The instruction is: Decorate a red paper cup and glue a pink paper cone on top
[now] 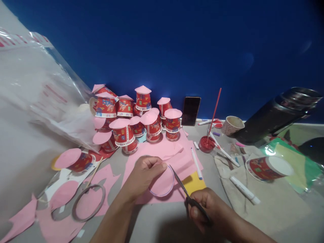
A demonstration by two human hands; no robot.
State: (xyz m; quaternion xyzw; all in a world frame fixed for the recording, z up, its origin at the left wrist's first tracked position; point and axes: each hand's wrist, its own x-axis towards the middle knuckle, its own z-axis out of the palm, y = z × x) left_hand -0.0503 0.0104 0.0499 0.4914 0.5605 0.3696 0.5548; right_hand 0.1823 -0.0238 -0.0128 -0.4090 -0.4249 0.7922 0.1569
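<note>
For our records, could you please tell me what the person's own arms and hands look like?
The left hand and right hand are ungloved; no sleeve, watch or bracelet shows on the left forearm or right forearm, and no ring is visible.

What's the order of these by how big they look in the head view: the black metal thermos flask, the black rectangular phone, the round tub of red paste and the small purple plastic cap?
1. Black metal thermos flask
2. Black rectangular phone
3. Round tub of red paste
4. Small purple plastic cap
</note>
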